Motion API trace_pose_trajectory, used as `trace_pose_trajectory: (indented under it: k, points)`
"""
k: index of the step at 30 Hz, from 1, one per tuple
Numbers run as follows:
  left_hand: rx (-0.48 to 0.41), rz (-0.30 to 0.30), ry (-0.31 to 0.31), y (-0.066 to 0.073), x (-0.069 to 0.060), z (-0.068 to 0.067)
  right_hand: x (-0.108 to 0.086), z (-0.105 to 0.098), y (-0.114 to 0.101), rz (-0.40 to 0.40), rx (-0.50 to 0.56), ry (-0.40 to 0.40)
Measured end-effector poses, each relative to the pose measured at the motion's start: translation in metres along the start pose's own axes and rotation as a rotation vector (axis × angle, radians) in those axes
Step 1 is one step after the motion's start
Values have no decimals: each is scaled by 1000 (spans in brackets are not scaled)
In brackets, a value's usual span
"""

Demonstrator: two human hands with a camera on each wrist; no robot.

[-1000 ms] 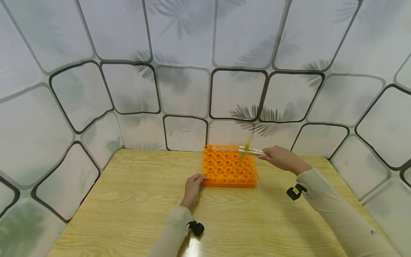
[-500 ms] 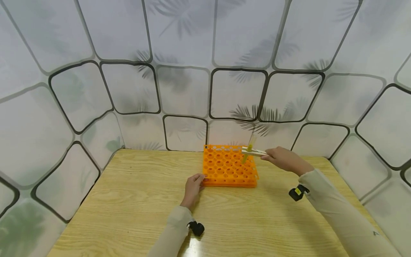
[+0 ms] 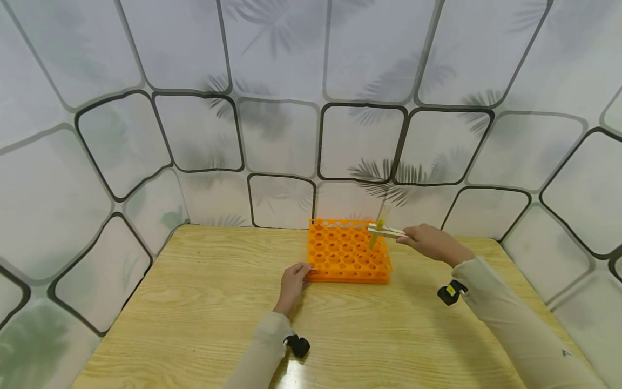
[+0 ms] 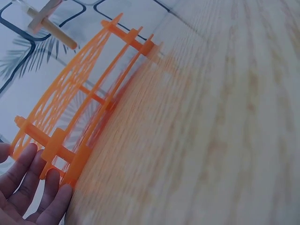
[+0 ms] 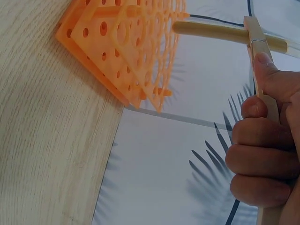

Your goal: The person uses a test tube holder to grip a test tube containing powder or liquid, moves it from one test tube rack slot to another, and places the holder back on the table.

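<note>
My right hand (image 3: 432,241) grips a wooden test tube holder (image 5: 261,47), fingers curled round its handle. Clamped in the holder's tip is a glass test tube (image 5: 211,33) with yellow liquid, tilted in the head view. Its rounded bottom hangs just above the top plate of an orange test tube rack (image 3: 347,251), apart from it in the right wrist view. At the rack's left front corner, my left hand (image 3: 293,281) holds the end, with fingertips (image 4: 52,176) against the end posts and the thumb partly cut off in the left wrist view.
The rack stands on a wood-grain table (image 3: 218,302) near its back edge. Behind the table hangs a pale curtain (image 3: 282,140) with dark rounded outlines and leaf prints. A small black camera is strapped to each wrist.
My right hand has moved slightly right and down, carrying the holder and test tube across the rack's right part. My left hand and the rack have stayed in place.
</note>
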State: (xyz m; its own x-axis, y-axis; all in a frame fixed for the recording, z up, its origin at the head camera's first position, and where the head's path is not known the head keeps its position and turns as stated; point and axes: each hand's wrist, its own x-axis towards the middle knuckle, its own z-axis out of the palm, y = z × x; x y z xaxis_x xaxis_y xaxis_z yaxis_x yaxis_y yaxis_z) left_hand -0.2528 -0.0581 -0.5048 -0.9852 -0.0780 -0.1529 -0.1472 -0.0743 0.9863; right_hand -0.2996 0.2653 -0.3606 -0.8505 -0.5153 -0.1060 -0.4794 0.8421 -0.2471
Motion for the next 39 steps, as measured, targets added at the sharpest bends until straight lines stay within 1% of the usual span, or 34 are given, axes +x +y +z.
trace_pose_trajectory:
  k: [8, 16, 22, 25, 29, 35, 39]
  points:
    - [17, 28, 10, 2, -2, 1, 3, 1, 4, 26, 1, -16]
    - [34, 18, 4, 3, -4, 1, 5, 2, 6, 27, -9, -8]
    - [31, 23, 7, 4, -5, 0, 8, 3, 8, 40, 10, -13]
    - [35, 28, -1, 4, -5, 0, 10, 3, 9, 51, 17, -19]
    - [49, 42, -14, 3, -5, -1, 13, 4, 12, 46, 11, -16]
    - [56, 43, -14, 2, -4, 0, 17, 6, 13, 47, 18, -14]
    - [50, 45, -24, 6, -6, 0, 20, 6, 13, 54, 20, -18]
